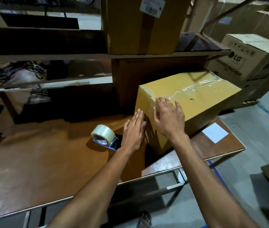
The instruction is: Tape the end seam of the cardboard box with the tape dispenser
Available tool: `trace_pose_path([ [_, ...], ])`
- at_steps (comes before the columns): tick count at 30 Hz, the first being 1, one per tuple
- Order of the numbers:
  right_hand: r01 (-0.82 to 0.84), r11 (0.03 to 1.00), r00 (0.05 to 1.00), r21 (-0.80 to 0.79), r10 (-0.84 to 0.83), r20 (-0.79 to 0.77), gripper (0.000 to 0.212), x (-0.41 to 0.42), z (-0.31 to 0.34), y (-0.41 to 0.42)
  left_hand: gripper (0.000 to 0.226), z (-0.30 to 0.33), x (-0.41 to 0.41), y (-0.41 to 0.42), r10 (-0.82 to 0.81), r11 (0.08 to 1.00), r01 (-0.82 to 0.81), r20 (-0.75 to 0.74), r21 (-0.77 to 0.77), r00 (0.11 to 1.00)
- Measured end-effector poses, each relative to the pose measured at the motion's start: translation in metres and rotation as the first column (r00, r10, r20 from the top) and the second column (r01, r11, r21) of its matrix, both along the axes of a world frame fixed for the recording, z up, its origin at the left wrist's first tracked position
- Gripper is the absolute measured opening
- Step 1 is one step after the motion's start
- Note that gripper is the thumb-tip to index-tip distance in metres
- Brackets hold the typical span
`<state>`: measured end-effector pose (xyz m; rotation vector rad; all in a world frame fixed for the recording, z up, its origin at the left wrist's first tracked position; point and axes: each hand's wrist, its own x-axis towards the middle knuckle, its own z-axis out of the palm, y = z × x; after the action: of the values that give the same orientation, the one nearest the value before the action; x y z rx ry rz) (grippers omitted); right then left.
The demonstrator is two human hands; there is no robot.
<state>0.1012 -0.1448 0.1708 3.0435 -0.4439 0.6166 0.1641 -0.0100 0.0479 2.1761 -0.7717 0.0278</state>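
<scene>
Both hands, the left hand (133, 130) and right hand (169, 119), press flat on the near end of the yellow box (196, 97), fingers spread wide, holding nothing. The tape dispenser (105, 137) sits on the surface (48, 153), just left. I think smoothing comes now; next, pick up the dispenser.

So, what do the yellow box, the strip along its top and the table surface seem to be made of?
The yellow box looks like matte corrugated cardboard: dull tan faces and folded edges. The strip along its top seems to be clear plastic tape, since it is glossy, wrinkled and the cardboard shows through. The table looks like wood board or laminate, brown with a soft sheen and a pale layered edge; which one is unclear.
</scene>
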Motion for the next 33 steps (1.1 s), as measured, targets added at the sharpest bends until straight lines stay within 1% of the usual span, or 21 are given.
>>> trace_pose_path([
  [2, -0.053, 0.998, 0.997, -0.030, 0.055, 0.048, 0.052, 0.002, -0.010, 0.017, 0.057, 0.001, 0.013, 0.012, 0.046, 0.999, -0.046, 0.046, -0.002, 0.998],
  [5, -0.200, 0.980, 0.975, 0.007, 0.199, 0.101, 0.051, 0.004, -0.035, 0.041, 0.049, 0.001, 0.029, 0.033, 0.114, 0.993, -0.115, 0.125, 0.006, 0.986],
  [7, -0.267, 0.963, 0.963, 0.047, 0.264, 0.059, 0.052, 0.005, -0.057, 0.052, 0.050, 0.001, 0.035, 0.049, 0.163, 0.985, -0.169, 0.127, 0.040, 0.978],
  [8, -0.274, 0.959, 0.962, 0.067, 0.273, 0.026, 0.052, 0.006, -0.067, 0.056, 0.047, 0.001, 0.037, 0.056, 0.186, 0.979, -0.194, 0.129, 0.054, 0.974],
  [10, -0.252, 0.960, 0.965, 0.124, 0.259, -0.041, 0.049, 0.009, -0.085, 0.062, 0.041, -0.001, 0.038, 0.073, 0.225, 0.969, -0.237, 0.139, 0.075, 0.964],
  [13, -0.178, 0.952, 0.965, 0.249, 0.218, -0.144, 0.037, 0.013, -0.101, 0.071, 0.040, -0.011, 0.039, 0.095, 0.267, 0.949, -0.288, 0.162, 0.125, 0.950],
  [16, -0.102, 0.901, 0.949, 0.423, 0.215, -0.229, 0.027, 0.021, -0.122, 0.075, 0.041, -0.027, 0.043, 0.110, 0.296, 0.932, -0.320, 0.149, 0.171, 0.943],
  [18, -0.027, 0.834, 0.940, 0.551, 0.210, -0.271, 0.031, 0.025, -0.138, 0.075, 0.047, -0.033, 0.045, 0.117, 0.307, 0.922, -0.327, 0.122, 0.207, 0.944],
  [20, 0.063, 0.748, 0.925, 0.660, 0.205, -0.320, 0.040, 0.029, -0.154, 0.077, 0.055, -0.039, 0.048, 0.122, 0.318, 0.912, -0.325, 0.071, 0.252, 0.946],
  [24, 0.239, 0.544, 0.900, 0.804, 0.187, -0.394, 0.049, 0.037, -0.182, 0.080, 0.068, -0.049, 0.051, 0.127, 0.342, 0.892, -0.321, -0.012, 0.319, 0.940],
  [27, 0.325, 0.404, 0.897, 0.855, 0.155, -0.414, 0.046, 0.049, -0.197, 0.080, 0.076, -0.054, 0.051, 0.129, 0.347, 0.905, -0.297, -0.121, 0.305, 0.930],
  [28, 0.339, 0.361, 0.897, 0.869, 0.154, -0.414, 0.043, 0.053, -0.201, 0.081, 0.078, -0.055, 0.052, 0.130, 0.345, 0.908, -0.294, -0.134, 0.299, 0.929],
  [29, 0.359, 0.305, 0.896, 0.882, 0.151, -0.418, 0.042, 0.056, -0.206, 0.081, 0.078, -0.057, 0.054, 0.131, 0.340, 0.910, -0.291, -0.133, 0.295, 0.931],
  [31, 0.410, 0.160, 0.895, 0.898, 0.117, -0.429, 0.038, 0.061, -0.216, 0.083, 0.079, -0.059, 0.059, 0.132, 0.332, 0.913, -0.285, -0.125, 0.292, 0.935],
  [33, 0.427, 0.030, 0.900, 0.904, 0.079, -0.428, 0.032, 0.063, -0.218, 0.084, 0.079, -0.061, 0.065, 0.132, 0.320, 0.914, -0.272, -0.124, 0.300, 0.939],
])
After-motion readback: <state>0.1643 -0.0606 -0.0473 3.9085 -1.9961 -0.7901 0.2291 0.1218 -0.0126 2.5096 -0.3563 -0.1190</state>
